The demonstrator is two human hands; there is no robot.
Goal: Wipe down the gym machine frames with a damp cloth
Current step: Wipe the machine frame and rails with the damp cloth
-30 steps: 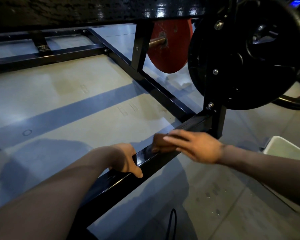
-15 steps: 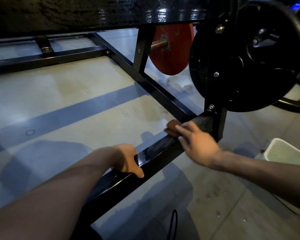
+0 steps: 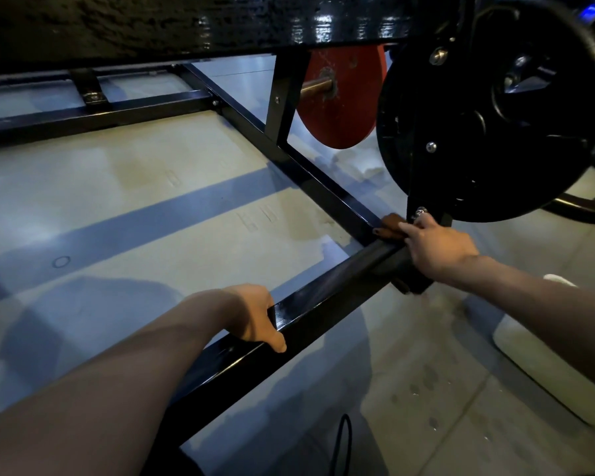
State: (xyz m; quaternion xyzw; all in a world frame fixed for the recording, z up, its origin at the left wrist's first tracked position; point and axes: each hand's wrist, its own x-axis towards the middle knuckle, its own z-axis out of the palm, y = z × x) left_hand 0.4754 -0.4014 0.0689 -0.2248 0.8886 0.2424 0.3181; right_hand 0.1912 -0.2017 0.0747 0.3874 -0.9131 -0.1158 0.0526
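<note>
At the frame (image 3: 323, 297) corner, cloth (image 3: 390, 224) seemingly under right hand (image 3: 438, 250) fingertips.

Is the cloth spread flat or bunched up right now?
Bunched. The brown cloth shows as a small wad under the right hand's fingertips at the frame corner, with no flat sheet visible.

Place: a gym.
Evidence: black plate (image 3: 488, 111) and red plate (image 3: 340, 108) just beyond the right fingers (image 3: 423, 223); steel frame (image 3: 323, 300); pale mat floor (image 3: 152, 207).
</note>
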